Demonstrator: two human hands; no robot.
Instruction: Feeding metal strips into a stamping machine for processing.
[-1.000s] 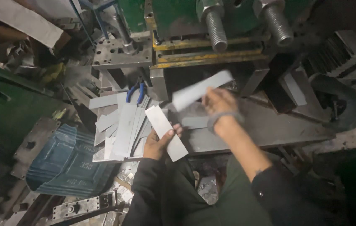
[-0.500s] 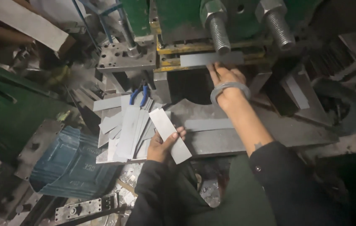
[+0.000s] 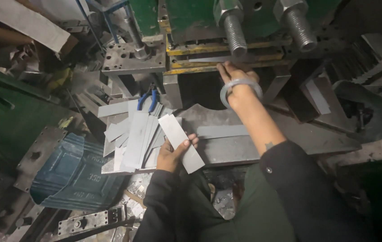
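My left hand point(image 3: 171, 155) grips a flat grey metal strip point(image 3: 180, 142) that lies slanted over the front of the steel press table point(image 3: 289, 139). My right hand point(image 3: 232, 74), a metal bangle on its wrist, reaches forward and presses a second grey strip point(image 3: 215, 58) into the yellow-edged slot of the green press die point(image 3: 227, 62). Its fingers rest on the strip's end at the slot mouth. A loose pile of similar grey strips point(image 3: 132, 134) lies just left of my left hand.
Blue-handled pliers point(image 3: 148, 99) lie behind the strip pile. Two big threaded bolts point(image 3: 233, 29) stand above the die. A dented blue metal sheet point(image 3: 72, 172) lies at lower left, and a dark round housing point(image 3: 363, 112) sits at the right. Scrap metal litters the floor below.
My right hand carried its strip from above the table forward into the die slot and pushed it deeper. My left hand kept its strip almost still.
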